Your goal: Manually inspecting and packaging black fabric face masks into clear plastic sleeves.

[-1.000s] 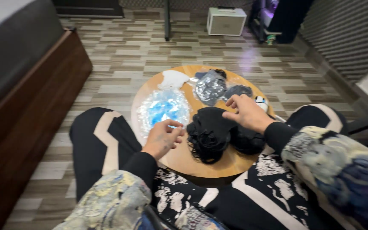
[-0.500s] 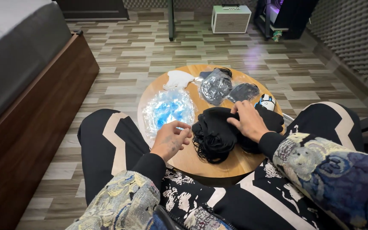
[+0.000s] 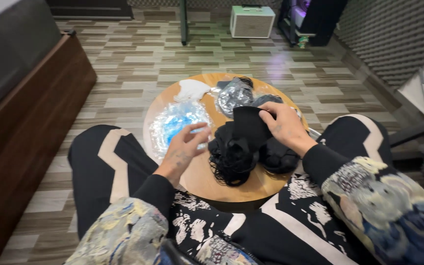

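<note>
Right hand pinches a black face mask by its top edge, lifted off the black mask pile on the round wooden table. Left hand hovers loosely curled and empty by the clear bag of blue masks.

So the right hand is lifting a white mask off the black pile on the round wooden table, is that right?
Not quite: in the head view the mask that the right hand lifts off the black pile on the round wooden table is black, not white.
</note>
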